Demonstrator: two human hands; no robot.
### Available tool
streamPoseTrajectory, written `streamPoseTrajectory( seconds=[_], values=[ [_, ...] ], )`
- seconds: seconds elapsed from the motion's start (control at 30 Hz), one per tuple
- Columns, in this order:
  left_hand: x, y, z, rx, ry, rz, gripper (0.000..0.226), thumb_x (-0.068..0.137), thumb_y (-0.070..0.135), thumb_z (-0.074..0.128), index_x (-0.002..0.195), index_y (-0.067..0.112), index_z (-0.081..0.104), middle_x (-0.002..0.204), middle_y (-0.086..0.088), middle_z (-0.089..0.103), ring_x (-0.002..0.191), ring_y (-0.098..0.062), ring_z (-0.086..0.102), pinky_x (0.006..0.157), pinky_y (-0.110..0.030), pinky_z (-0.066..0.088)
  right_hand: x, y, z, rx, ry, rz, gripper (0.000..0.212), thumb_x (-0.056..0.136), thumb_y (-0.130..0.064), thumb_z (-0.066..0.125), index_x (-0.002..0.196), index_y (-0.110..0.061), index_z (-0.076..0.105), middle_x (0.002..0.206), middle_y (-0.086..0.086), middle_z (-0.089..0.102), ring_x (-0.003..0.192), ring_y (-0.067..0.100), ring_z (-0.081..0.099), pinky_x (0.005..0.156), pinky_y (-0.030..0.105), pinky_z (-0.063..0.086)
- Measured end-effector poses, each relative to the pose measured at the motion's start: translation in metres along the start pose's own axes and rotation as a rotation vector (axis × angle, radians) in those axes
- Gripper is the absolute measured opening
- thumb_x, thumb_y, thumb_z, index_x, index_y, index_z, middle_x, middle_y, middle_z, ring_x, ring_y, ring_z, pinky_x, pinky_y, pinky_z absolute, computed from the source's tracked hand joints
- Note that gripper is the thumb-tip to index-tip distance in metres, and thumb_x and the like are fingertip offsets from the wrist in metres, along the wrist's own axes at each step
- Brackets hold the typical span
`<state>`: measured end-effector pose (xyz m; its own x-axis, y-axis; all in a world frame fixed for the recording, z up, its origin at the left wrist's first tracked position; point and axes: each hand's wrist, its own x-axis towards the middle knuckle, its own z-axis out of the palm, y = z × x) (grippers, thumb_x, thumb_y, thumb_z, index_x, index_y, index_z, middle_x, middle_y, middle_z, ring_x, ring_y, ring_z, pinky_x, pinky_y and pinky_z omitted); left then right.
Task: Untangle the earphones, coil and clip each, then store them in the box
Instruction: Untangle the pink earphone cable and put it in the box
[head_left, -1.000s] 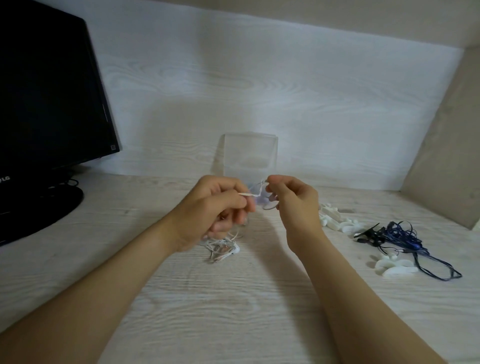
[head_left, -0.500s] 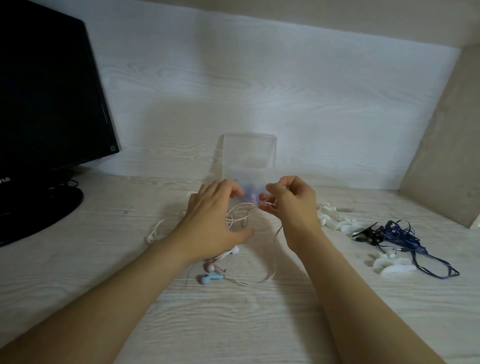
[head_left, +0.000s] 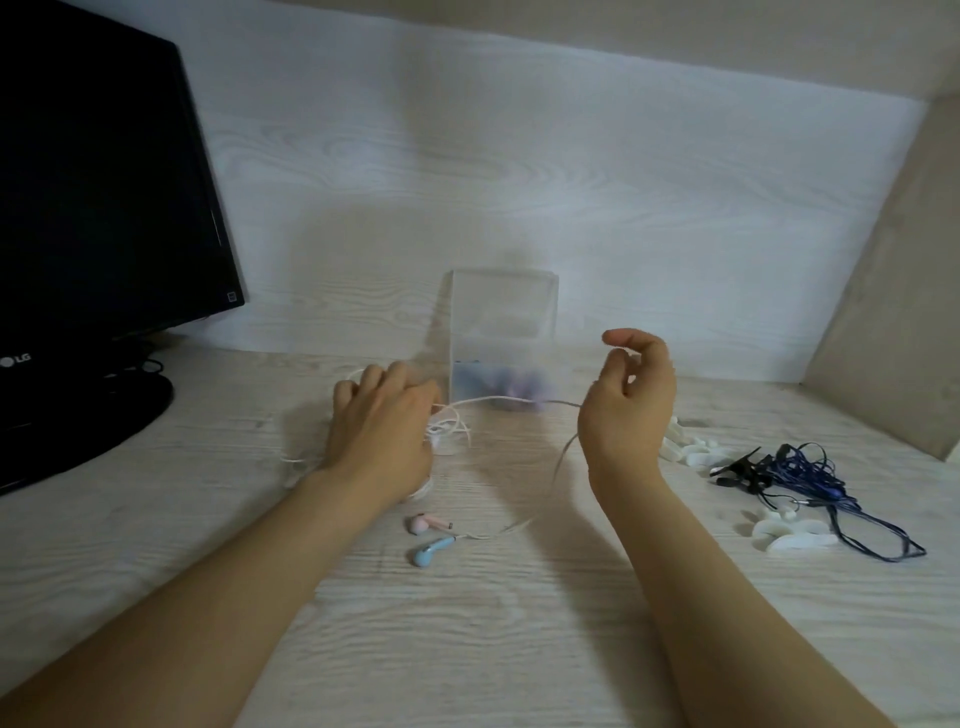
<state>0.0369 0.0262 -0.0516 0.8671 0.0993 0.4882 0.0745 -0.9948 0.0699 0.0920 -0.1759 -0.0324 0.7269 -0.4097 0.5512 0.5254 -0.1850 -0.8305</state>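
Note:
A white earphone cable (head_left: 511, 399) lies tangled on the desk in front of the clear plastic box (head_left: 503, 317). My left hand (head_left: 382, 434) rests palm down on the tangle, fingers spread over it. My right hand (head_left: 631, 400) is raised to the right of the box with fingers curled, and its thumb and forefinger pinch a strand of the cable. From that hand a strand drops in a curve to a pink earbud (head_left: 422, 523) and a blue earbud (head_left: 430, 552) lying near me. Something pale purple and blue sits in the bottom of the box.
A dark blue earphone tangle (head_left: 802, 470) lies at the right. White clips lie beside my right wrist (head_left: 693, 453) and nearer me (head_left: 789, 538). A black monitor (head_left: 98, 208) on its stand fills the left. A beige wall panel closes the right side.
My hands have moved apart. The right hand rose and drew to the right with the cable, while the left hand settled lower on the tangle. The cable now spreads out on the desk.

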Motion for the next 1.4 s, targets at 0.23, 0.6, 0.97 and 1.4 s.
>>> streamPoseTrajectory(
  seconds=[0.23, 0.6, 0.97, 1.4],
  values=[
    [0.002, -0.012, 0.001, -0.037, -0.012, -0.037, 0.064, 0.083, 0.001, 0.062, 0.134, 0.039, 0.055, 0.135, 0.008, 0.047, 0.128, -0.021, 0.043, 0.104, -0.043, 0.032, -0.013, 0.017, 0.005, -0.827, -0.431, -0.209, 0.036, 0.085, -0.032, 0.045, 0.098, -0.037, 0.079, 0.115, 0.002, 0.047, 0.109, 0.031, 0.041, 0.093, 0.038, 0.027],
    [-0.004, -0.004, -0.004, -0.234, -0.129, 0.146, 0.055, 0.073, 0.068, 0.05, 0.125, 0.05, 0.059, 0.129, 0.027, 0.046, 0.128, -0.007, 0.028, 0.106, -0.042, 0.017, -0.017, 0.011, 0.005, -0.765, -0.396, -0.08, 0.025, 0.099, -0.034, 0.056, 0.09, -0.032, 0.079, 0.156, 0.003, 0.036, 0.156, 0.031, 0.012, 0.12, 0.058, 0.011],
    [-0.003, 0.0, 0.004, -0.207, -0.038, 0.106, 0.02, 0.104, 0.045, 0.049, 0.093, 0.034, 0.061, 0.1, 0.018, 0.06, 0.115, -0.012, 0.04, 0.096, -0.041, 0.018, -0.018, -0.018, 0.007, 0.572, -0.34, 0.481, 0.02, 0.114, -0.017, 0.027, 0.112, -0.011, 0.046, 0.089, 0.018, 0.078, 0.094, 0.036, 0.078, 0.088, 0.046, 0.063],
    [0.0, -0.008, 0.002, -0.018, 0.1, -0.04, 0.017, 0.108, 0.037, 0.046, 0.107, 0.034, 0.062, 0.116, 0.011, 0.059, 0.116, -0.019, 0.049, 0.104, -0.047, 0.026, -0.02, -0.001, 0.003, -0.644, -0.418, -0.169, 0.028, 0.082, -0.048, 0.055, 0.099, -0.041, 0.076, 0.112, -0.014, 0.054, 0.105, 0.02, 0.036, 0.086, 0.034, 0.02]
  ],
)
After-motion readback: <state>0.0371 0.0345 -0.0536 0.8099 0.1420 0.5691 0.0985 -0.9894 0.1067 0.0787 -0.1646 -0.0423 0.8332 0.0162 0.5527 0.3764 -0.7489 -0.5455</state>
